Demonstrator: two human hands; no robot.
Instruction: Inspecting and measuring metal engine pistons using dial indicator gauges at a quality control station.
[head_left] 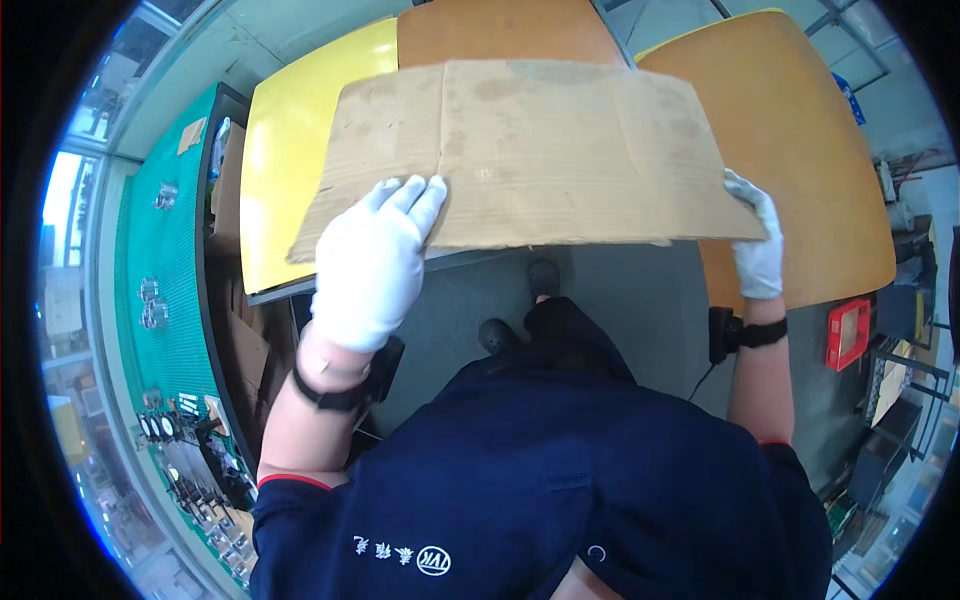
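A large flat cardboard sheet [540, 150] with creases and faint stains spans the space before me, its near edge level above the floor. On its left part lies my left hand [375, 260], in a white glove, fingers stretched over the top face near a crease; its thumb is hidden. At the right end, my right hand [758, 235], also gloved in white, grips the sheet's edge, with some fingers wrapped around it. Both wrists carry black straps with small black boxes.
Behind the sheet stand tables with a yellow top [290, 170] and an orange-brown top [820, 170]. Along the left runs a green-matted bench [160, 250] with small metal parts and gauges. A red plastic crate [848, 334] and shelving are at the right.
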